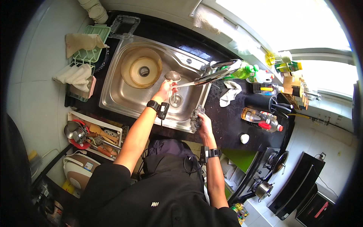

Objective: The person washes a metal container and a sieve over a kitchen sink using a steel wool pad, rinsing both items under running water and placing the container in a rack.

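Observation:
My left hand (165, 90) grips a small round metal ladle or strainer (172, 75) over the stainless steel sink (112, 90). Which of the two it is, I cannot tell. A thin stream of water (185, 84) runs from the chrome faucet (211, 78) onto that hand. Below it, a small round metal fitting or cup (176, 100) shows on the sink's floor. At the sink's near right corner, my right hand (205, 124) holds a grey steel wool scourer (196, 118). A round amber-tinted basin (127, 68) sits in the sink's left part.
A crumpled white cloth (230, 93), several bottles (256, 117) and a black knife block (259, 102) stand or lie on the right of the dark counter (218, 122). Left are a green dish rack (96, 54) and an open utensil drawer (96, 134). A pot (263, 189) sits on the stove.

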A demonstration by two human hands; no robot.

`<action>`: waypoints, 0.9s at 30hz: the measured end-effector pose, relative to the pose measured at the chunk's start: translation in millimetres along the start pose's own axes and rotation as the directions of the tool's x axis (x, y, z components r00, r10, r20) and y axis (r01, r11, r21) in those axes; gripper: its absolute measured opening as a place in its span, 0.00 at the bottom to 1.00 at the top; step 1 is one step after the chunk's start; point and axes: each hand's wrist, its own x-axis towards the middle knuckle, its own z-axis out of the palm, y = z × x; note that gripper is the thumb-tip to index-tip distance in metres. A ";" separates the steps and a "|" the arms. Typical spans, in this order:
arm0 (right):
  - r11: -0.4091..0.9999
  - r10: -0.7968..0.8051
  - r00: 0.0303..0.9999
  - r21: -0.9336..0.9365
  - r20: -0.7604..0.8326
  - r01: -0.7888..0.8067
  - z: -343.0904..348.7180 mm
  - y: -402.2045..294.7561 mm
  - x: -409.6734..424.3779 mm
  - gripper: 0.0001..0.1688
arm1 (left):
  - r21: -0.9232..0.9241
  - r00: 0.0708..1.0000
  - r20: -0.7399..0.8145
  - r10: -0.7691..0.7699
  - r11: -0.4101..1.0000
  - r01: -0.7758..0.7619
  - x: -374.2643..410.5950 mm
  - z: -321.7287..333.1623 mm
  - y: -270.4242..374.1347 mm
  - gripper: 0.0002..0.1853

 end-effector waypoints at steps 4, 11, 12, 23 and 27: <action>1.000 0.013 1.000 0.008 0.008 -0.014 -3.0 1.2 -5.3 0.12 | 0.103 0.994 0.049 -0.095 0.991 0.089 3.0 -16.6 11.9 0.17; 0.997 -0.055 0.998 -0.062 -0.012 0.054 0.2 12.9 2.8 0.13 | 0.512 0.997 -0.041 -0.061 0.856 0.073 -44.1 3.1 7.4 0.26; 0.994 -0.068 0.998 -0.087 -0.008 0.067 10.4 7.0 0.0 0.14 | 0.569 1.000 -0.015 -0.011 0.822 0.018 -56.1 6.2 7.8 0.23; 0.265 -0.699 0.692 -0.833 0.182 0.486 107.1 -12.6 14.2 0.22 | 0.814 0.953 0.291 0.089 0.501 -0.295 -101.1 7.2 3.5 0.12; -0.020 -0.720 0.545 -0.798 0.430 0.603 133.9 -6.3 18.9 0.15 | 0.822 0.900 0.389 0.195 0.367 -0.435 -110.9 8.8 -0.4 0.09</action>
